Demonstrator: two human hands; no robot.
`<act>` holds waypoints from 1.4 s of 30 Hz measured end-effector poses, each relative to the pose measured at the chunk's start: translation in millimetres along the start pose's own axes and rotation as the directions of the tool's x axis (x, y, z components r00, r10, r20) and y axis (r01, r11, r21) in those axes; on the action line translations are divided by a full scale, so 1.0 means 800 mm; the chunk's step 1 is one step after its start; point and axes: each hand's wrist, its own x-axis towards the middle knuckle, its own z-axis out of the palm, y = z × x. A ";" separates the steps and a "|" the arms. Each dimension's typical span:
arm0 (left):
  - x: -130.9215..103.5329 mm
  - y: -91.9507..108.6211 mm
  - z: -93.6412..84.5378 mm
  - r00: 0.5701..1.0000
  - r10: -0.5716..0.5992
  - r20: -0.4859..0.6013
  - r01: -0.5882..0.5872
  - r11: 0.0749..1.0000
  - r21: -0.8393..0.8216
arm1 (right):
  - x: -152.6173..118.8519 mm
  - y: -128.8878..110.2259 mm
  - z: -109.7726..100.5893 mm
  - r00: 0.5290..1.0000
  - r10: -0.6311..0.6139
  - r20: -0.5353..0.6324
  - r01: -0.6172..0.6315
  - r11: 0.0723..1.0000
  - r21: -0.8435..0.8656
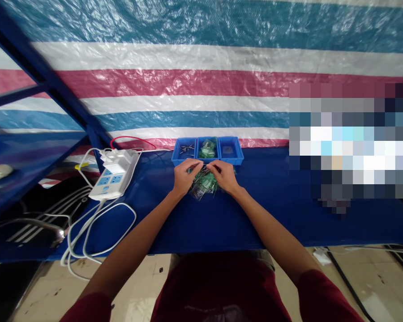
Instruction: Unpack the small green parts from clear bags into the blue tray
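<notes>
Over the table's middle, my left hand (186,175) and my right hand (224,173) meet with their fingertips pinched close together. Whatever lies between the fingers is thin and too small to name. Directly beneath them is a pile of small clear bags (204,184) with green pieces and thin metal bits. Just behind stand three joined blue bins. The left bin (184,158) holds thin dark metal pieces. In the middle bin (207,159) are green pieces in clear plastic. A small clear flat piece lies in the right bin (233,159).
A white power strip (109,181) with plugged-in adapters (117,160) sits left on the blue table (201,228). Looped white cables (83,232) hang over the front edge. Blue metal bars (67,109) rise at left; a striped sheet (188,80) hangs behind. The right side is pixelated.
</notes>
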 end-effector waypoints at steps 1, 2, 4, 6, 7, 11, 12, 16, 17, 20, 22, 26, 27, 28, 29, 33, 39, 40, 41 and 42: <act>0.000 0.001 0.001 1.000 -0.018 0.000 0.018 1.000 -0.022 | 0.000 0.001 0.001 1.000 -0.001 0.011 0.001 1.000 -0.010; -0.001 0.002 0.001 0.999 -0.041 0.008 0.041 0.998 -0.052 | -0.001 0.001 0.002 1.000 -0.002 0.020 0.003 1.000 -0.022; -0.002 0.003 0.002 0.995 -0.090 0.032 0.093 0.989 -0.114 | -0.001 0.002 0.003 1.000 -0.004 0.026 0.005 0.998 -0.057; -0.003 0.003 0.003 0.992 -0.114 0.048 0.119 0.983 -0.141 | -0.002 0.002 0.003 1.000 0.006 0.003 -0.006 0.996 -0.094; -0.003 0.004 0.002 0.993 -0.109 0.054 0.116 0.985 -0.130 | -0.002 0.002 0.003 1.000 0.018 -0.015 -0.019 0.994 -0.108; -0.003 0.003 0.001 0.992 -0.037 0.118 0.035 0.999 0.020 | -0.002 0.001 0.000 0.994 0.059 -0.095 -0.072 0.987 -0.141; -0.003 0.004 0.001 0.991 -0.023 0.132 0.016 0.998 0.061 | -0.002 0.001 -0.001 0.992 0.061 -0.109 -0.077 0.986 -0.147; -0.002 0.003 0.001 0.986 -0.003 0.164 -0.017 0.992 0.124 | -0.001 -0.001 -0.003 0.986 0.062 -0.153 -0.083 0.987 -0.138; -0.002 0.003 0.001 0.986 -0.004 0.169 -0.016 0.993 0.117 | -0.001 -0.001 -0.003 0.987 0.057 -0.150 -0.075 0.990 -0.123; -0.002 0.002 0.000 0.985 -0.010 0.174 -0.005 0.996 0.090 | -0.001 -0.002 -0.003 0.997 0.015 -0.081 -0.021 0.998 -0.067; -0.002 0.002 -0.001 0.985 -0.019 0.170 0.006 0.997 0.081 | -0.001 -0.001 -0.002 0.999 -0.019 -0.027 0.017 0.999 -0.042; -0.003 0.002 -0.001 0.991 -0.055 0.123 0.051 0.998 0.031 | -0.002 0.001 0.001 0.999 -0.031 0.015 0.032 0.999 -0.028; -0.003 0.001 -0.001 0.992 -0.067 0.103 0.067 0.998 0.006 | -0.002 0.002 0.002 1.000 -0.019 0.019 0.020 0.999 -0.029; -0.003 0.001 0.000 0.993 -0.080 0.084 0.082 0.996 -0.022 | -0.002 0.002 0.002 1.000 -0.005 0.022 0.006 1.000 -0.031; -0.003 0.000 0.000 0.993 -0.092 0.068 0.096 0.994 -0.050 | -0.002 0.002 0.001 1.000 0.006 0.023 -0.006 1.000 -0.031; -0.001 -0.002 0.002 0.993 -0.114 0.041 0.118 0.986 -0.117 | -0.002 0.000 -0.001 0.999 0.031 -0.019 -0.031 0.999 -0.025; 0.000 0.000 0.002 0.996 -0.087 0.034 0.089 0.995 -0.051 | -0.002 0.001 0.000 0.999 0.017 -0.030 -0.018 1.000 -0.023; 0.000 0.000 0.001 0.997 -0.075 0.028 0.075 0.997 -0.030 | -0.002 0.001 0.001 1.000 0.016 -0.021 -0.017 0.999 -0.032; -0.001 0.000 0.000 0.998 -0.059 0.023 0.059 0.998 0.002 | -0.002 0.001 0.002 1.000 0.015 -0.010 -0.016 0.999 -0.043; 0.000 0.001 -0.001 0.999 -0.042 0.021 0.041 0.998 0.042 | -0.002 0.000 0.003 1.000 0.014 0.003 -0.014 0.998 -0.055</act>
